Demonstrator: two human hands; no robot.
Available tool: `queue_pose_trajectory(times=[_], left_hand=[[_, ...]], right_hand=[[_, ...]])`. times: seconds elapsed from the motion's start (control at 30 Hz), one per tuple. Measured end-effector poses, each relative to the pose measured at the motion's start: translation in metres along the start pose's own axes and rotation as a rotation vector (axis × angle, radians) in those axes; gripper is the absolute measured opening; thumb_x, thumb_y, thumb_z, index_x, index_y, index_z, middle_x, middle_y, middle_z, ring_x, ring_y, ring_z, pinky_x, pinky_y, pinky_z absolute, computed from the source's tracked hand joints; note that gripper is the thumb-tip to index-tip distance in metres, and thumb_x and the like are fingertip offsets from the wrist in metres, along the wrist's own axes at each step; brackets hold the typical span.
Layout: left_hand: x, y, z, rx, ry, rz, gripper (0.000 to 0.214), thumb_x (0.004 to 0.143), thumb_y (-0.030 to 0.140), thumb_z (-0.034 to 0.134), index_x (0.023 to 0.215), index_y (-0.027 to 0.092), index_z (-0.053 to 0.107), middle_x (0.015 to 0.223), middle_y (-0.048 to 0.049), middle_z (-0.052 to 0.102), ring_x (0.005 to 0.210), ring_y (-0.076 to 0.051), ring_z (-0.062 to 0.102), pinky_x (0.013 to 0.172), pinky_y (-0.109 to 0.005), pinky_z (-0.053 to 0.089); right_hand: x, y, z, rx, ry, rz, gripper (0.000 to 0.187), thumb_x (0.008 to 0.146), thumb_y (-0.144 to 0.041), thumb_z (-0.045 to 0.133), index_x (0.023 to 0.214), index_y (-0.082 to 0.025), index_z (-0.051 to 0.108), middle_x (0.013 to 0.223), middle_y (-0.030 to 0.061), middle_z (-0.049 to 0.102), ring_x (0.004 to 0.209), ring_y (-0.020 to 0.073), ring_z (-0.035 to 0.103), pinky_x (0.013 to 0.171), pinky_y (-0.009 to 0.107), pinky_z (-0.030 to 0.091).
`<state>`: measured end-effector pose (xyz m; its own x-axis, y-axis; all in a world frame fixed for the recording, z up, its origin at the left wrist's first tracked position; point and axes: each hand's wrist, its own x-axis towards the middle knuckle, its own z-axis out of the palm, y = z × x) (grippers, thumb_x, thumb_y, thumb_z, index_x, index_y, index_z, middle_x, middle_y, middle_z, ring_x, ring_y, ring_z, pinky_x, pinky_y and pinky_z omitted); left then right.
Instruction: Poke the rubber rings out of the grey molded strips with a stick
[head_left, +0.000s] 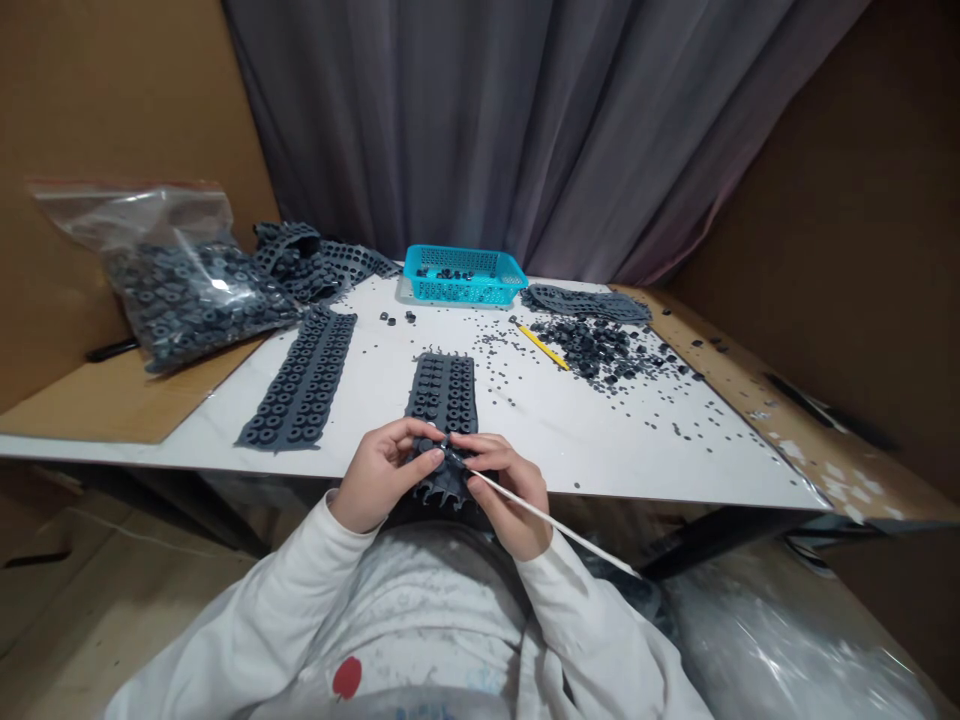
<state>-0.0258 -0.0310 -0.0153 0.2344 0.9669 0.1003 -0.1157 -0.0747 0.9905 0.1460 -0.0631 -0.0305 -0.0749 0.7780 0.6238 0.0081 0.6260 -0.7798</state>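
Observation:
A dark grey moulded rubber sheet (455, 385) with rows of round ringed pieces lies at the table's front edge, its near end bent over the edge. My left hand (390, 470) pinches that near end from the left, thumb and fingers closed on it. On the other side my right hand (514, 495) is closed around a thin white stick (562, 528), its fingertips also touching the sheet. The stick slants down to the right past my wrist. Between the fingertips, small dark parts are partly hidden. A similar rubber sheet (300, 380) lies flat to the left.
A clear zip bag (202, 290) of small grey rings stands back left, beside piled perforated sheets (322, 262). A turquoise basket (465, 292) sits at the back. To the right are a yellow pen-like tool (544, 345), a heap of black pieces (600, 350) and another sheet (589, 303).

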Motion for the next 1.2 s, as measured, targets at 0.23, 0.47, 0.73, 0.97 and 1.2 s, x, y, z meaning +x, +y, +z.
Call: queue_pose_trajectory(times=[0.23,0.47,0.73,0.97,1.2], left_hand=[[-0.0005,-0.0022,-0.0004,0.029,0.002,0.014,0.026,0.068,0.032,0.076,0.084,0.015,0.064,0.068,-0.0005,0.066,0.059,-0.011,0.058,0.056,-0.02,0.044],[-0.0004,-0.002,-0.001,0.031,-0.006,0.015,0.023,0.071,0.03,0.075,0.085,0.015,0.064,0.067,0.0007,0.064,0.058,-0.01,0.055,0.056,-0.018,0.042],[-0.0009,-0.0021,-0.0005,0.042,0.008,0.004,0.025,0.07,0.03,0.075,0.085,0.014,0.064,0.065,0.0005,0.063,0.056,-0.01,0.054,0.055,-0.019,0.042],[-0.0006,-0.0018,-0.0004,0.024,-0.001,-0.013,0.024,0.07,0.031,0.075,0.084,0.014,0.064,0.065,0.0005,0.063,0.056,-0.01,0.054,0.056,-0.019,0.042],[-0.0003,-0.0022,-0.0003,0.041,0.001,0.003,0.025,0.069,0.03,0.075,0.084,0.014,0.064,0.066,0.0002,0.063,0.058,-0.011,0.055,0.056,-0.02,0.042]], right_hand=[[0.0029,-0.0001,-0.0008,-0.042,-0.026,-0.054,0.008,0.088,-0.023,0.06,0.094,-0.025,0.065,0.105,0.0082,0.072,0.102,0.0237,0.064,0.09,0.046,0.048],[0.0028,-0.0019,0.0001,0.008,-0.014,-0.021,0.007,0.088,-0.023,0.06,0.093,-0.024,0.065,0.102,0.009,0.073,0.099,0.0234,0.064,0.087,0.045,0.05],[0.0027,-0.0018,-0.001,-0.04,-0.014,-0.007,0.007,0.088,-0.027,0.06,0.09,-0.023,0.065,0.1,0.0093,0.073,0.098,0.0234,0.065,0.087,0.044,0.051],[0.0022,-0.0007,-0.0012,-0.036,-0.025,-0.016,0.006,0.089,-0.024,0.059,0.092,-0.023,0.064,0.102,0.0095,0.073,0.099,0.0232,0.065,0.087,0.045,0.05],[0.0005,0.0027,-0.0015,-0.021,-0.023,-0.015,0.008,0.089,-0.021,0.059,0.094,-0.024,0.064,0.102,0.0085,0.072,0.099,0.0228,0.065,0.087,0.044,0.051]])
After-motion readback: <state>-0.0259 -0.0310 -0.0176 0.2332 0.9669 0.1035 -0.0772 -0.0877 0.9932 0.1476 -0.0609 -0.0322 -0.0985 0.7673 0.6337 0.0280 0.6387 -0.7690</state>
